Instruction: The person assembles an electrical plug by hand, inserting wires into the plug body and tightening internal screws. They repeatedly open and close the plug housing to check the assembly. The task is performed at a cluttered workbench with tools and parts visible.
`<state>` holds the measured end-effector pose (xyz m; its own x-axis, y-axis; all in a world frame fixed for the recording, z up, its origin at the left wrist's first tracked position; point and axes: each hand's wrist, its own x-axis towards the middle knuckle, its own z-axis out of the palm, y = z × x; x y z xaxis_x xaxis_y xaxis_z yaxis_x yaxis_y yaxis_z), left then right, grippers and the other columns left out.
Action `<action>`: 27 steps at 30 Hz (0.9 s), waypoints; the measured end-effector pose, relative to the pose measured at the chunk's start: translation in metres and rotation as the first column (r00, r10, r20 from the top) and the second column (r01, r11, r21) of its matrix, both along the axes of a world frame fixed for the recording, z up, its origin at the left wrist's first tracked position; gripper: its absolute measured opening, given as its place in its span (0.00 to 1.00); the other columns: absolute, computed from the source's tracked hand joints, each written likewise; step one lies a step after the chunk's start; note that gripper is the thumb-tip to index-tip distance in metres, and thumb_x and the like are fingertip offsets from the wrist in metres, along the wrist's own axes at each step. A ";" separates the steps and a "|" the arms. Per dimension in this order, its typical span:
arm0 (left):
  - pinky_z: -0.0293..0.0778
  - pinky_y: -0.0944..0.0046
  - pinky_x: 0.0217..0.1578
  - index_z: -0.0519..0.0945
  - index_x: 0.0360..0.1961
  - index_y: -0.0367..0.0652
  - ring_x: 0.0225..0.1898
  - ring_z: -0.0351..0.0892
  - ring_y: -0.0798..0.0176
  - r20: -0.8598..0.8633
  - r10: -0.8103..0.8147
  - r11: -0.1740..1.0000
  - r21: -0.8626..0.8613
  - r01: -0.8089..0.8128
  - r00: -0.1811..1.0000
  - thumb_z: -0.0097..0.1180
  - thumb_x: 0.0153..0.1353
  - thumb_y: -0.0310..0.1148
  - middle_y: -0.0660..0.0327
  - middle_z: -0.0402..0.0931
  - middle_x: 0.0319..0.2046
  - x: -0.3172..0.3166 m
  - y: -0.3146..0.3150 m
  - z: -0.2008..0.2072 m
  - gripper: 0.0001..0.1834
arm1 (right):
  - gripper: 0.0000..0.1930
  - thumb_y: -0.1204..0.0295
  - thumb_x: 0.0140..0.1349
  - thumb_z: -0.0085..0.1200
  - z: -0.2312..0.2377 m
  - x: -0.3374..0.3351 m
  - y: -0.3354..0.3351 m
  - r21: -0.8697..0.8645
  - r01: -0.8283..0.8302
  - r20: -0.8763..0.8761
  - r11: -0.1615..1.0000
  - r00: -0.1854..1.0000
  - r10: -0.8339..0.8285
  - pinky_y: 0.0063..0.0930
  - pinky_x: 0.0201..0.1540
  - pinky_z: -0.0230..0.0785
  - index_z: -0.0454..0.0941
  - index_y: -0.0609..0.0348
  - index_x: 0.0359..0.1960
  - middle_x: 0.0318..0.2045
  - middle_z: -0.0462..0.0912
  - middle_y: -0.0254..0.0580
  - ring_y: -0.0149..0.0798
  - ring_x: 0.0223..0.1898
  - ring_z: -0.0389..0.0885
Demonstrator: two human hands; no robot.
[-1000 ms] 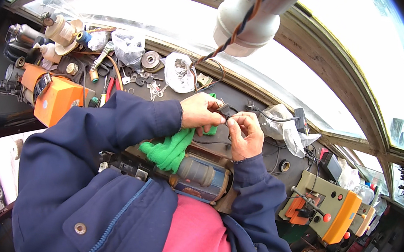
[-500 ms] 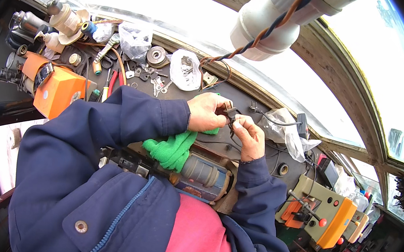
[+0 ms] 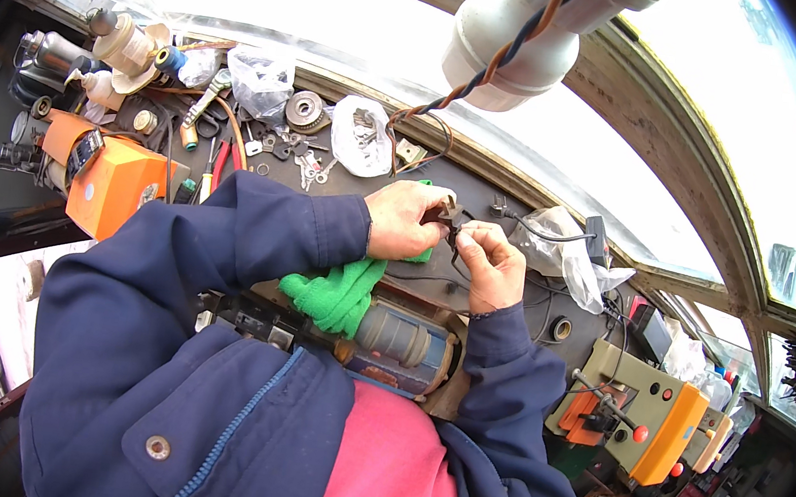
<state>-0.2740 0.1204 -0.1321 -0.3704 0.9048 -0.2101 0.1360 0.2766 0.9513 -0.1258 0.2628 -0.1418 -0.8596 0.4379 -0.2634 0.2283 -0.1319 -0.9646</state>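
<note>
My left hand (image 3: 404, 222) pinches a small dark metal piece (image 3: 449, 212) between thumb and fingers, above the middle of the bench. From the right, the closed fingertips of my right hand (image 3: 492, 265) grip the lower end of the same dark piece. It is too small to name its kind. Beneath my left hand lies a bunched green cloth (image 3: 337, 299), draped over the end of a grey-blue motor housing (image 3: 407, 337). A bit of green also shows just behind the left fingers.
Along the window side lie loose keys (image 3: 310, 170), a round metal wheel (image 3: 306, 111), a white bag of small parts (image 3: 362, 135) and red-handled pliers (image 3: 222, 162). An orange box (image 3: 113, 184) is at left, an orange-and-beige machine (image 3: 641, 413) at right. A white lamp holder (image 3: 508, 43) hangs overhead.
The dark piece has turned a little in my fingers and shows a lighter metal face. My hands have stayed almost in place; the whole view has shifted slightly.
</note>
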 end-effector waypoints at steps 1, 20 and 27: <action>0.68 0.66 0.31 0.74 0.36 0.36 0.28 0.66 0.72 -0.029 -0.005 1.000 0.022 0.005 1.000 0.55 0.63 0.24 0.64 0.71 0.23 0.000 0.000 0.002 0.03 | 0.08 0.77 0.64 0.59 -0.002 0.000 0.002 -0.098 -0.015 -0.007 0.995 1.000 0.015 0.19 0.46 0.67 0.83 0.67 0.43 0.37 0.80 0.31 0.23 0.38 0.75; 0.79 0.64 0.23 0.78 0.41 0.37 0.26 0.79 0.67 0.713 0.080 0.990 -0.140 0.030 0.697 0.57 0.66 0.32 0.60 0.78 0.29 -0.012 -0.005 0.002 0.09 | 0.14 0.81 0.55 0.54 -0.008 -0.001 0.012 -0.343 -0.114 0.004 0.932 0.992 0.123 0.25 0.57 0.65 0.81 0.67 0.44 0.53 0.80 0.42 0.30 0.51 0.76; 0.79 0.62 0.26 0.78 0.38 0.36 0.23 0.78 0.66 0.712 0.099 0.989 -0.145 0.008 0.695 0.59 0.64 0.34 0.60 0.77 0.26 -0.011 -0.003 0.001 0.10 | 0.13 0.81 0.55 0.58 0.003 0.001 0.001 -0.113 -0.022 0.026 0.993 0.999 0.025 0.31 0.55 0.68 0.80 0.62 0.44 0.56 0.79 0.42 0.34 0.52 0.77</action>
